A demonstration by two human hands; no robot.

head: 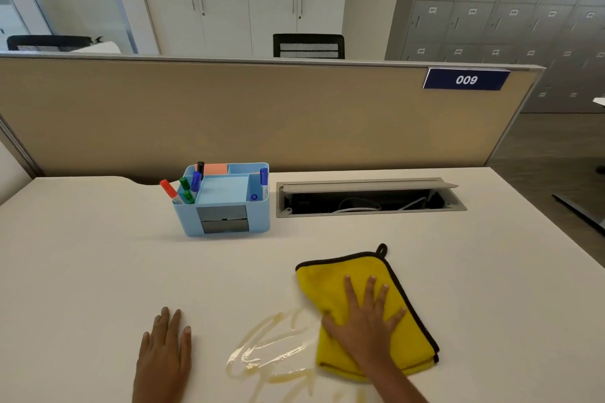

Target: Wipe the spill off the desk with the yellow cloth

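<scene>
A folded yellow cloth with black trim lies on the white desk, near the front right. My right hand presses flat on top of it, fingers spread. A pale yellowish, glossy spill streaks the desk just left of the cloth, touching its left edge and running toward the front edge. My left hand rests palm down on the bare desk left of the spill, fingers together, holding nothing.
A light blue desk organiser with several markers stands behind the spill. To its right is an open cable tray sunk into the desk. A tan partition closes the far side.
</scene>
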